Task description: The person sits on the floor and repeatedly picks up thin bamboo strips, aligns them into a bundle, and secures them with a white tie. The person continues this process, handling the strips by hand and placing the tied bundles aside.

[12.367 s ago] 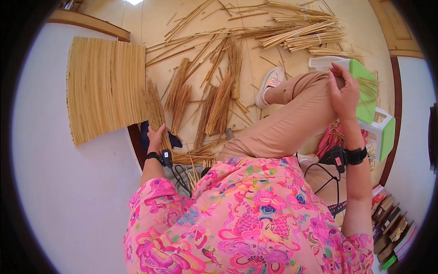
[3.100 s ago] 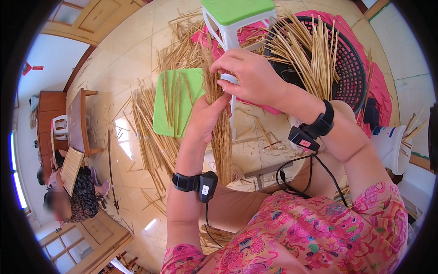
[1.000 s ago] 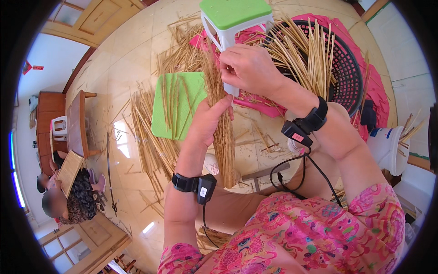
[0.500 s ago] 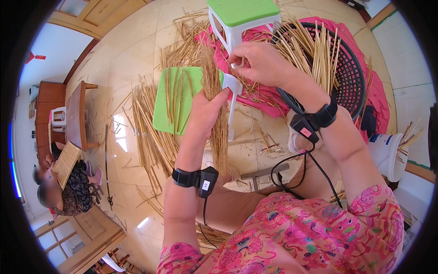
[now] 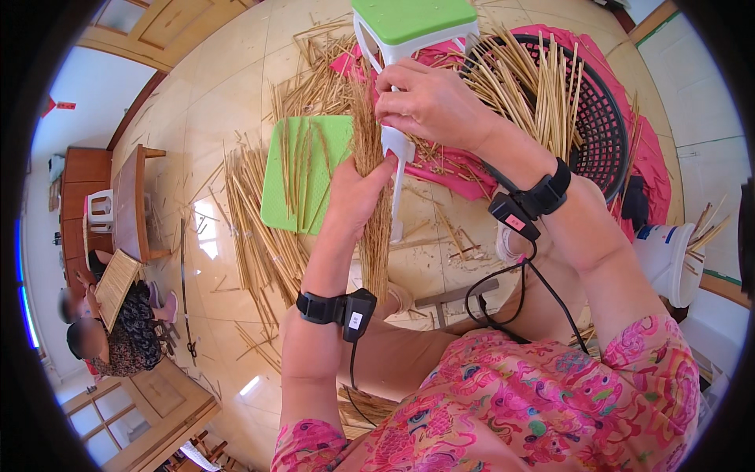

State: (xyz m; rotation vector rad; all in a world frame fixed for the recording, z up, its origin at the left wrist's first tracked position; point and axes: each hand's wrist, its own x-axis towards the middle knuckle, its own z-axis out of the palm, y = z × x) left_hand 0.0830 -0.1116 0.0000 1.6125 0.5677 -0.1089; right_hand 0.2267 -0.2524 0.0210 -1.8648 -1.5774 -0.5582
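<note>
My left hand (image 5: pixel 354 193) is wrapped round an upright bundle of dried, feathery grass stalks (image 5: pixel 375 256), gripping it about its middle. Close by the bundle's upper right side is my right hand (image 5: pixel 432 104), its thumb and fingers pinched together. Whatever lies between those fingertips, if anything, is too small or hidden to name. Just left of the bundle stands a low stool with a green top (image 5: pixel 274 197), and several loose grass stalks (image 5: pixel 297 169) lie across it. Part of the stool's white side shows behind my left thumb.
A second green-topped white stool (image 5: pixel 417 20) stands ahead. At right, a black basket (image 5: pixel 602 130) of cut stalks rests on pink cloth (image 5: pixel 657 173), near a white bucket (image 5: pixel 664 263). Loose stalks (image 5: pixel 248 212) litter the floor. Two people (image 5: pixel 118 338) sit far left.
My right hand has moved left, up to the bundle's upper part. The left hand keeps its grip, and the bundle has barely shifted.
</note>
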